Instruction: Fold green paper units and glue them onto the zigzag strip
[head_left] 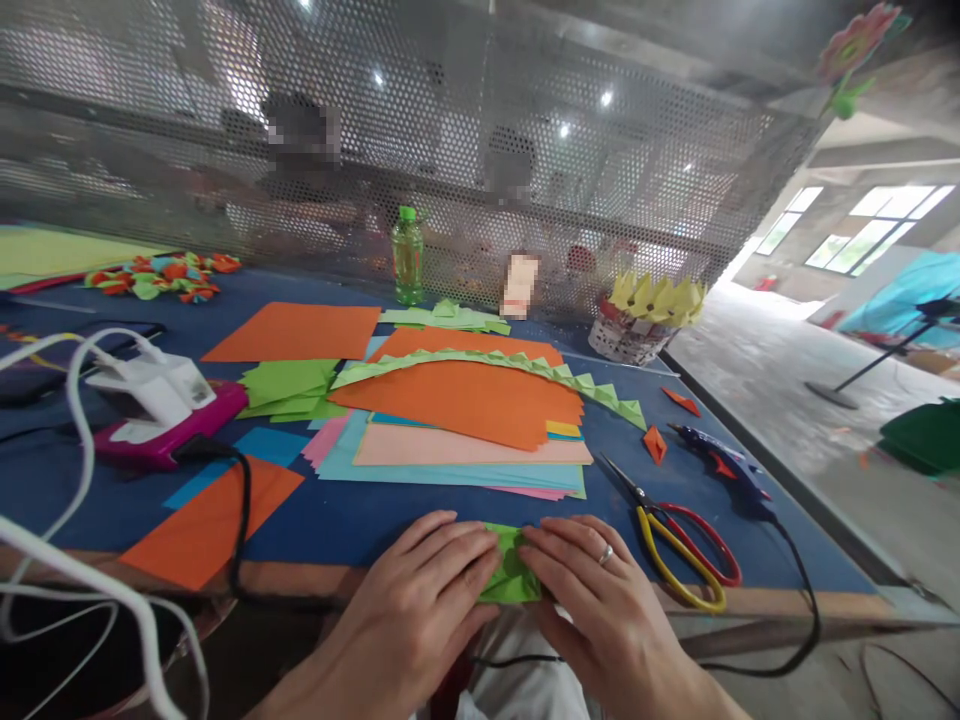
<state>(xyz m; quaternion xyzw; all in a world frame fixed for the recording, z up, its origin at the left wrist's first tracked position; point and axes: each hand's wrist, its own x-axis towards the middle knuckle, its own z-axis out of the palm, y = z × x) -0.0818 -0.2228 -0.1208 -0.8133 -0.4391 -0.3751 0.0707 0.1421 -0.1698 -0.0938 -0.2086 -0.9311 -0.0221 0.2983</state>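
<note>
Between my two hands, at the table's near edge, is a small piece of green paper (511, 562) with creases in it. My left hand (439, 580) has its fingers closed on the left side of the paper. From the right, my right hand (589, 575), with a ring on one finger, grips the other side, its thumb below. Just beyond lies a stack of coloured sheets (450, 468), with orange paper (457, 400) on top. A strip of folded light-green points (495, 360) arches across that orange paper. Scissors (675, 545) with red and yellow handles rest right of my right hand.
A glue gun (724, 465) with a black cord lies at the right edge, near small folded orange pieces (655, 445). A pink power strip (169, 430) with white chargers and cables sits left. Behind stand a green bottle (407, 258), a basket (630, 335) and a perforated metal screen (465, 130).
</note>
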